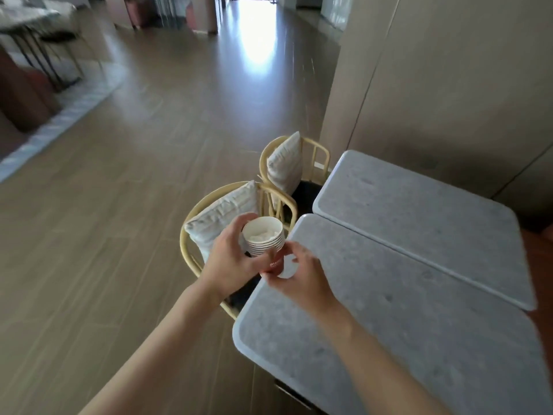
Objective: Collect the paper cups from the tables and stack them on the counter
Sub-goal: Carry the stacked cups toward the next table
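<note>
L hand (232, 259): wrapped round the side of a stack of paper cups (264, 238), fingers curled on the far side, thumb on the near side; holds it in the air.
Stack of paper cups: several nested, white rims w/ dark lines showing one under another; mouth tilted toward the camera; something white & crumpled sits inside the top cup, can't tell what.
R hand (299, 274): fingers pinched on a red-brown paper cup (276, 263) w/ white lettering, right under the stack & touching it; a white round patch shows by the thumb, prob. the cup's base or inside, can't tell which.
Where the cups are: in both hands, above the near corner of the near grey tabletop (389, 319), over its edge next to a chair; not resting on anything.
Tables: 2 grey speckled tops w/ rounded corners, side by side, narrow gap between; far tabletop (419, 211) against a beige wall.
Chairs: 2 pale yellow bent-frame chairs tucked at the tables' left side; near chair (191, 232) partly behind the L hand, far chair (317, 157) beyond it; dark seats.
Cushions: white cushion (221, 214) upright in the near chair, 2nd white cushion (285, 163) in the far one.
Floor: wood-look planks (134, 175), bright glare down the corridor ahead.
Far left: blurred table & dark chairs, no detail.
</note>
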